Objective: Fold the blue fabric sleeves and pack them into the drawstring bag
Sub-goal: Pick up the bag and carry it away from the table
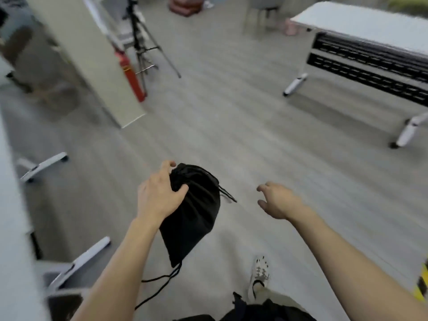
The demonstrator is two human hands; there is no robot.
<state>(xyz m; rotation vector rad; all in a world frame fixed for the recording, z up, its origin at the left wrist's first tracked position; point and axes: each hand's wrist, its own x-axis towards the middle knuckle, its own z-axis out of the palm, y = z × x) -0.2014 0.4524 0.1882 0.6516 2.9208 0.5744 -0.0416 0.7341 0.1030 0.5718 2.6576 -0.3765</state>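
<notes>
- The black cloth drawstring bag (pixel 193 209) hangs in the air over the grey floor (pixel 266 140), gripped near its gathered mouth by the left hand (pixel 159 195). Holding it by the top probably lets the body hang straight and keeps the opening uppermost.
- The left fingers (pixel 168 166) are clenched around the bunched neck, thumb pressed on the near side. This looks like a carrying grip, not one for spreading the mouth.
- The black cords (pixel 159 283) trail loose below the bag's bottom corner, so nothing is cinching it tight.
- The right hand (pixel 278 200) floats well apart from the bag, fingers loosely curled and grasping nothing. It seems free for balance or the next reach.
- No blue fabric sleeves are visible. Whether any are already inside the bag cannot be told.
- The white folding table (pixel 361 24) stands well ahead on the right, its tabletop bare where visible. One white sneaker (pixel 259 274) steps forward, suggesting the person is walking.
</notes>
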